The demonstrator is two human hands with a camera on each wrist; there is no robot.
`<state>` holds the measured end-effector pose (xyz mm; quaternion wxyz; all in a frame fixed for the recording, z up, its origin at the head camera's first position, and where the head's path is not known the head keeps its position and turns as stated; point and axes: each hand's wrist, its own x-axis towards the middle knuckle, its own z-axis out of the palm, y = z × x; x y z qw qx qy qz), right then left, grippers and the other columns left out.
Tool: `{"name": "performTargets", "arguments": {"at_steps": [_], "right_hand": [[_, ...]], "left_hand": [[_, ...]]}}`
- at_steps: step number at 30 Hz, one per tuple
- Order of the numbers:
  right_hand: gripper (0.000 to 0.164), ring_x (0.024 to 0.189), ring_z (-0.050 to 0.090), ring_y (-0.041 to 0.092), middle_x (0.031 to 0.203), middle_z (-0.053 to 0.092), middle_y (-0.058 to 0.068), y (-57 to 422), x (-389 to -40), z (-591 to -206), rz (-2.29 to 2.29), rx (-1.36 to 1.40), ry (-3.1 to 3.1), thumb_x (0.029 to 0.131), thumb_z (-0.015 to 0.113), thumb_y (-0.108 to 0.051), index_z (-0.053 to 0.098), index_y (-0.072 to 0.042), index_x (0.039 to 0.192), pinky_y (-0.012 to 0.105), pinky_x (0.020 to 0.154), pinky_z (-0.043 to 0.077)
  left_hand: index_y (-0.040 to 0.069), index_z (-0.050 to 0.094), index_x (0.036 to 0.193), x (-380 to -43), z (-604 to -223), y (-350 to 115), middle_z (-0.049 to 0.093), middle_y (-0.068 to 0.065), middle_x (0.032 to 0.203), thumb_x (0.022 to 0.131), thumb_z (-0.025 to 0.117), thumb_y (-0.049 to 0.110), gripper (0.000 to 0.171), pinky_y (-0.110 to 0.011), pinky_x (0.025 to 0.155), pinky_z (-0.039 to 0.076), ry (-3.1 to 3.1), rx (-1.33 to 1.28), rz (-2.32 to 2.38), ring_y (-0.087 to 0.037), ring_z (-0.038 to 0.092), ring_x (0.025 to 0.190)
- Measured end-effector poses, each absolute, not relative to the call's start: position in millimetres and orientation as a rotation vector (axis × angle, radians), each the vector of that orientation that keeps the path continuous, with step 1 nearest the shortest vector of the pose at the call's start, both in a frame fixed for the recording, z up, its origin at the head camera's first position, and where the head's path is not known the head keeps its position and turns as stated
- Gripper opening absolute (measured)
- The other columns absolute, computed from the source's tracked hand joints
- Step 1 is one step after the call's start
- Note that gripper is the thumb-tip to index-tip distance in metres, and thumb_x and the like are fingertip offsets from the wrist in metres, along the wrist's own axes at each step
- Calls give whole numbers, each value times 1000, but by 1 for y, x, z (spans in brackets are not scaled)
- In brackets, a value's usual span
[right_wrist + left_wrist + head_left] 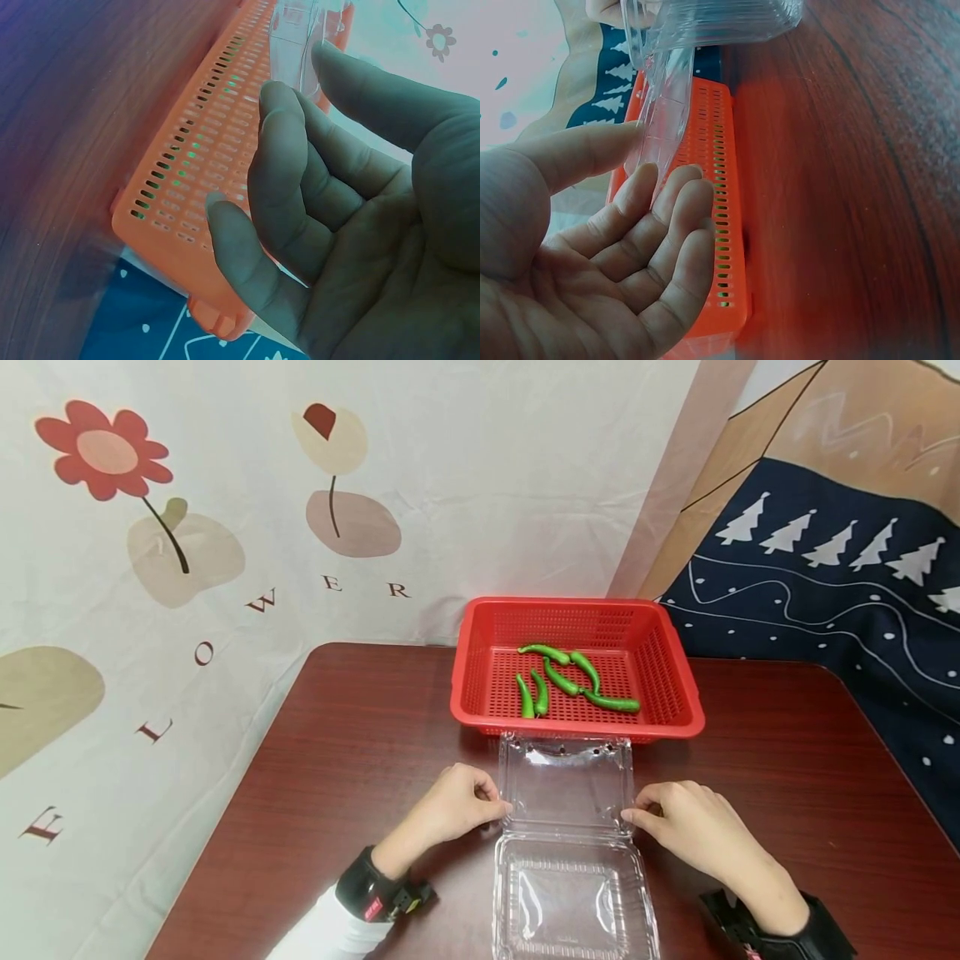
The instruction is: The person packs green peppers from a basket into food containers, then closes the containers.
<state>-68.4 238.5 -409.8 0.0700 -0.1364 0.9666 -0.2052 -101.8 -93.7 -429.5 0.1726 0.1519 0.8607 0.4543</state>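
Pinching, left hand (pixel 459 802): thumb and forefinger narrowed on left edge of clear lid (pixel 566 785), close to hinge line; other fingers loosely curled, not on plastic.
Pinching, right hand (pixel 686 822): thumb and forefinger narrowed on right edge of same lid, roughly opposite left hand; remaining fingers bent, clear of lid.
Clear lid: folded back on far side of base, between both hands; exact tilt hard to tell.
Clear base (pixel 573 893): ribbed, hollow side up, nearest the person, joined to lid along hinge; near edge cut off by head view.
Red basket (pixel 577 727): just beyond lid, at far side of surface (pixel 360 718); perforated walls and floor. Contact with lid edge: can't tell.
Green peppers (pixel 561 678): six, all lying inside red basket; two near front left, four grouped from middle to right.
Surface: dark reddish wood grain, under basket and base.
Left wristband (pixel 367 885): black, next to white sleeve (pixel 330 927).
White backdrop (pixel 495 485): behind surface, flower prints plus letters.
Navy cloth (pixel 810 585): right of white backdrop, white tree prints.
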Motion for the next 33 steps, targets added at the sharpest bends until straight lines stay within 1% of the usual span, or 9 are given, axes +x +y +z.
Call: {"name": "performTargets", "arguments": {"at_steps": [4,7,11,17,21,24,28,30,33], "right_hand": [[16,59,46,6,64,56,-15,239,-67,-408,-622,-412,2897,90,84,-33,74,-23,82,26,51,40],[17,59,45,6,62,54,-15,238,-66,-407,-619,-410,2890,89,84,-34,73,-24,81,25,51,39],[20,57,43,6,59,49,-14,238,-65,-406,-598,-412,2884,89,84,-35,71,-25,77,25,50,36],[21,57,42,6,59,49,-15,237,-63,-405,-591,-418,2874,88,85,-35,71,-26,76,25,49,36],[20,56,42,5,59,49,-16,237,-62,-405,-590,-425,2878,87,85,-35,71,-26,76,25,49,35],[19,56,41,5,59,50,-16,237,-62,-405,-594,-432,2881,88,85,-34,72,-27,76,25,48,35],[20,56,42,3,59,50,-19,237,-61,-404,-598,-451,2908,87,86,-34,71,-29,75,24,48,35],[21,56,42,2,59,50,-20,237,-61,-404,-606,-466,2928,87,86,-35,70,-30,74,24,49,36],[23,56,42,1,59,49,-20,237,-62,-403,-624,-473,2949,87,86,-35,69,-30,73,23,49,36]], "left_hand": [[13,71,71,-102,-428,-94,67,-1,62,87,86,20,22,-22,54,44,2460,452,1263,-7,54,57],[14,71,70,-102,-427,-94,65,3,60,87,86,20,23,-21,53,43,2468,465,1238,-6,53,57],[15,70,69,-100,-425,-95,64,4,59,86,86,21,24,-21,53,42,2472,481,1212,-6,52,58],[16,68,68,-99,-424,-97,61,9,57,86,87,22,27,-21,53,43,2487,502,1162,-6,51,57],[15,66,71,-100,-424,-97,60,8,60,85,86,21,26,-21,51,43,2471,498,1159,-6,52,57],[12,64,76,-100,-423,-97,63,4,63,86,84,17,23,-22,50,45,2425,479,1195,-11,58,57],[9,63,79,-100,-425,-95,68,-2,65,87,80,9,19,-22,49,46,2361,447,1276,-24,70,60],[8,61,80,-100,-427,-93,69,-3,67,87,77,5,18,-20,48,46,2336,434,1323,-28,72,62],[6,60,81,-101,-428,-91,70,-4,68,86,75,1,17,-18,47,44,2312,419,1385,-30,72,62]]}}
